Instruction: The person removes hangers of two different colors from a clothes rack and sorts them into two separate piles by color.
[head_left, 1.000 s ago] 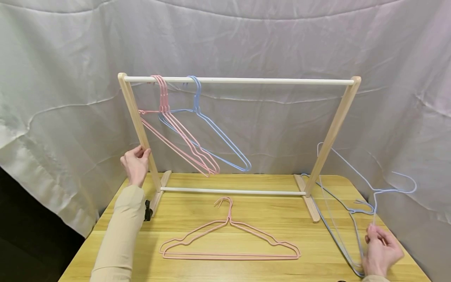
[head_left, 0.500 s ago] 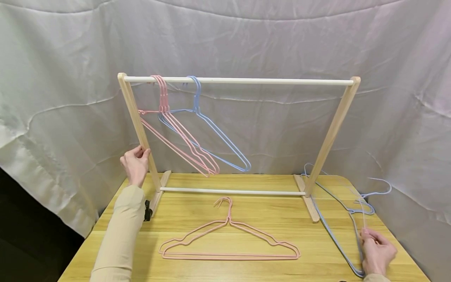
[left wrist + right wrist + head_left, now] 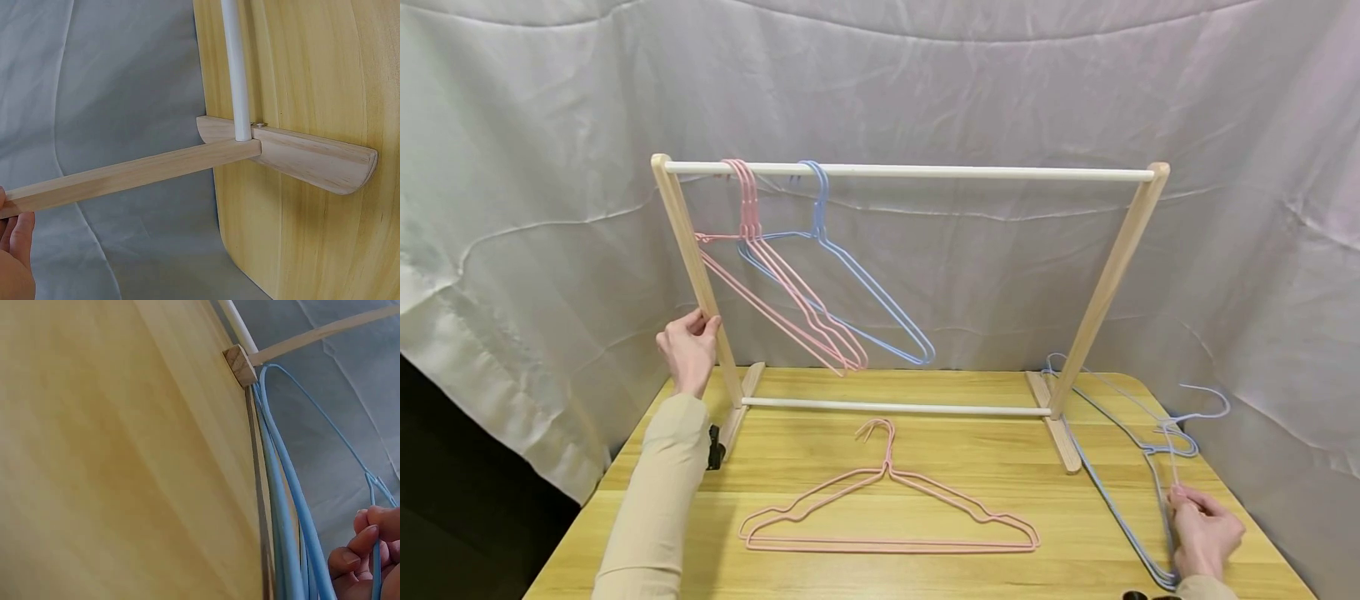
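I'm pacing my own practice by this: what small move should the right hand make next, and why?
Probably lower the held blue hanger gently onto the blue hangers lying below: the right hand has brought it down over the last second, yet it stays tilted above them.

The pink hangers (image 3: 888, 470) and baby-blue hangers (image 3: 818, 218) were super pastel, bar (image 3: 917, 172) plain white, posts (image 3: 1106, 287) pale tan, worktop (image 3: 970, 450) yellowish with streaky grain, curtain (image 3: 962, 92) just grey.

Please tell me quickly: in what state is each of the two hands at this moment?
Left hand: closed, gripping the left wooden upright.
Right hand: closed, pinching the wire of a blue hanger.
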Available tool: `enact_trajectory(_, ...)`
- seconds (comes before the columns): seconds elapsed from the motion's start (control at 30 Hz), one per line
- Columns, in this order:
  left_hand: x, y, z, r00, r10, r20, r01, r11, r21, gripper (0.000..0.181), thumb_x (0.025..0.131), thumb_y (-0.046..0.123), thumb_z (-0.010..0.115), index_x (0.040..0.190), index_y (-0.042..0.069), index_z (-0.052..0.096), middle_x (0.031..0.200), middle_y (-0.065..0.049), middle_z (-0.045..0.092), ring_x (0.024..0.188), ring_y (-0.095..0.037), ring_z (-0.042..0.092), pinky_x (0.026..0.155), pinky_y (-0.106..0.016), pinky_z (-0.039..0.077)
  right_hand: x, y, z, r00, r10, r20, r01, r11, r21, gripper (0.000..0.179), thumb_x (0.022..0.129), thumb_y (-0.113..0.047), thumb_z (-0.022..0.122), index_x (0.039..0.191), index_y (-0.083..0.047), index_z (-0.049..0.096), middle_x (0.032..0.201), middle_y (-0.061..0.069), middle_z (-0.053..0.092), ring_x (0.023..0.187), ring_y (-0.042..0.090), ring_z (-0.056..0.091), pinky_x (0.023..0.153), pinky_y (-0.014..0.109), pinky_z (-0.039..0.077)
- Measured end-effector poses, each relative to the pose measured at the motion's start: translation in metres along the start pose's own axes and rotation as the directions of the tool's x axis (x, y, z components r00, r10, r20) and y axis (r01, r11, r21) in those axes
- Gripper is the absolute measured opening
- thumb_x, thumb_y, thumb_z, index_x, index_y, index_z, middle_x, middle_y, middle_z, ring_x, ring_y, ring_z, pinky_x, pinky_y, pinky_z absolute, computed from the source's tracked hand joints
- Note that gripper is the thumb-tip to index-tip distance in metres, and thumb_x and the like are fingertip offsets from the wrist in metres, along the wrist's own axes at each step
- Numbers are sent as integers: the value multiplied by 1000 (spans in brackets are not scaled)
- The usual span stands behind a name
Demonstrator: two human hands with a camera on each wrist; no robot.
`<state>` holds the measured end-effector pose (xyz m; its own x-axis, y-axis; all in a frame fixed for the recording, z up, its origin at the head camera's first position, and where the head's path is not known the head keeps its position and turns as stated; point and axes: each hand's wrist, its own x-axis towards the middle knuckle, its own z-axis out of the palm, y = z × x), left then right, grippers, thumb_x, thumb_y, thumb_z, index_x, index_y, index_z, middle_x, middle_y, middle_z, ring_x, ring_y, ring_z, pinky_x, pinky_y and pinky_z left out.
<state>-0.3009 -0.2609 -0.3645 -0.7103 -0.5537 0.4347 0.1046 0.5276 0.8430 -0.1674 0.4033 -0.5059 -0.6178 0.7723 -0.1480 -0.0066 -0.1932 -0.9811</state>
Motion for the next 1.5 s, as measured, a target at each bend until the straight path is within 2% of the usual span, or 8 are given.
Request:
enact_trajectory(0.37, 0, 1, 0, 1000, -9, -6, 9, 1000, 3, 30, 96, 22, 69, 119, 3, 73, 115, -21, 74, 120, -37, 61, 104, -47, 44, 5, -1, -4, 1000, 24, 14, -22, 991, -133, 50, 86, 3, 65, 53, -35, 69, 49, -25, 59, 52, -10, 49, 50, 8, 42)
enact_trajectory(0.67, -1, 1, -1, 1000, -14, -5, 14, 1000, 2, 30, 96, 22, 69, 119, 3, 73, 115, -21, 74, 120, -36, 61, 102, -47, 46, 7, -5, -7, 992, 101, 74, -76, 953, -294, 50, 86, -4, 68, 51, -40, 65, 49, -25, 58, 50, -6, 52, 49, 14, 45)
enact_trajectory(0.8, -1, 1, -1, 1000, -21, 3, 21, 1000, -5, 31, 96, 22, 68, 121, 2, 72, 117, -21, 73, 125, -37, 57, 104, -48, 44, 10, -6, -12, 986, 115, 121, -55, 906, -419, 48, 87, -11, 69, 54, -45, 63, 49, -28, 58, 52, -5, 56, 52, 16, 49)
enact_trajectory(1.0, -1, 0, -1, 1000, -15, 7, 16, 1000, -12, 31, 96, 21, 69, 120, 1, 73, 117, -23, 72, 128, -37, 52, 110, -49, 35, 13, -9, -16, 977, 47, 210, 98, 772, -628, 14, 86, -17, 74, 76, -22, 82, 49, -32, 55, 56, -6, 51, 56, 18, 46)
enact_trajectory(1.07, -1, 0, -1, 1000, -14, 8, 14, 1000, -12, 31, 96, 21, 69, 120, 1, 73, 117, -23, 72, 128, -38, 52, 110, -49, 34, 14, -11, -16, 967, 20, 256, 171, 692, -701, 11, 85, -17, 74, 84, -10, 82, 54, -26, 60, 62, -1, 51, 58, 19, 44)
enact_trajectory(1.23, -1, 0, -1, 1000, -16, 8, 16, 1000, -10, 31, 96, 21, 69, 120, 1, 72, 118, -23, 72, 128, -38, 52, 110, -49, 34, 18, -17, -18, 917, 4, 399, 344, 496, -797, 34, 83, -18, 73, 107, 6, 72, 79, 11, 75, 76, 21, 59, 64, 26, 41)
enact_trajectory(1.33, -1, 1, -2, 1000, -24, 14, 24, 1000, -11, 31, 96, 21, 68, 121, 2, 72, 119, -22, 72, 129, -37, 51, 110, -49, 34, 20, -18, -18, 885, 33, 465, 406, 436, -803, 41, 82, -17, 70, 113, 9, 66, 90, 23, 73, 84, 34, 62, 66, 31, 43)
enact_trajectory(1.5, -1, 2, -2, 999, -30, 25, 30, 1000, -6, 32, 97, 23, 68, 121, 3, 72, 119, -22, 72, 129, -37, 49, 109, -49, 33, 20, -21, -18, 851, 54, 522, 466, 377, -800, 46, 81, -16, 68, 116, 13, 62, 101, 32, 68, 91, 45, 61, 69, 38, 45)
